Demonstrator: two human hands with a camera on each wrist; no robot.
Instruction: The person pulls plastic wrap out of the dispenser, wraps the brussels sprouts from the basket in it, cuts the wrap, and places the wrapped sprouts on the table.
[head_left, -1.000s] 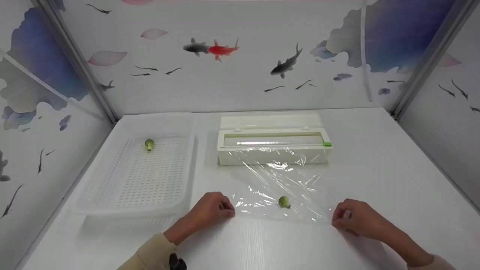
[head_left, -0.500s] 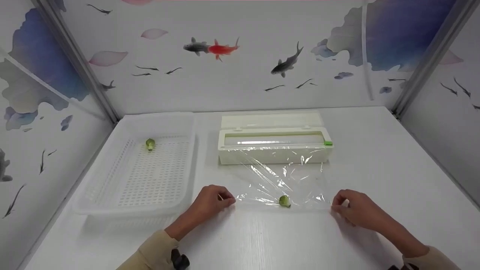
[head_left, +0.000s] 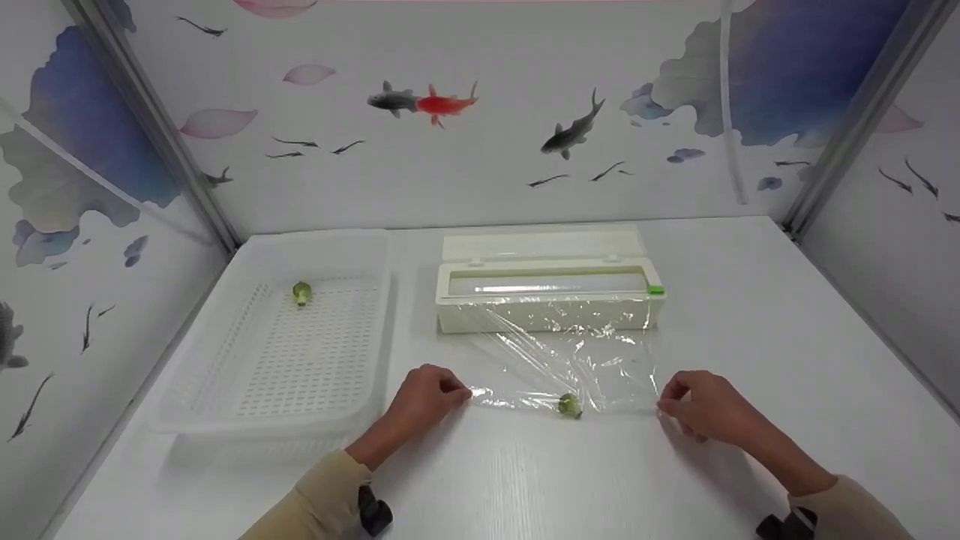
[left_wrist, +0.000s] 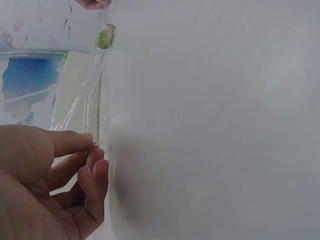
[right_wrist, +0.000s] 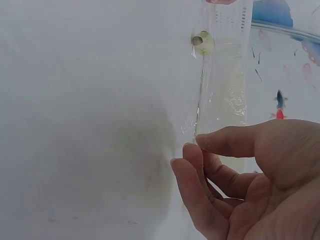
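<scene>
A sheet of clear plastic wrap (head_left: pixel 525 367) stretches forward from a cream dispenser box (head_left: pixel 487 318). My left hand (head_left: pixel 421 401) pinches its front left corner between thumb and fingers. The front right corner is pinched by my right hand (head_left: pixel 706 406). Between the hands, at the film's front edge, sits a small green vegetable (head_left: pixel 569 406) that looks like a Brussels sprout. Whether it lies on or under the film I cannot tell. Both wrist views show the film pulled into creases from the fingertips toward the green vegetable (left_wrist: pixel 105 37).
A white perforated plastic basket (head_left: pixel 379 345) stands at the left, with a similar green vegetable (head_left: pixel 301 293) inside. The box's lid (head_left: pixel 540 241) is raised behind its roll, and a green slider (head_left: pixel 655 290) sits at its right end. Printed panels enclose the white table.
Both hands have shifted a little away from the body, still pinching the film. The film's front edge has moved back with them, level with the small vegetable, which has stayed nearly in place.
</scene>
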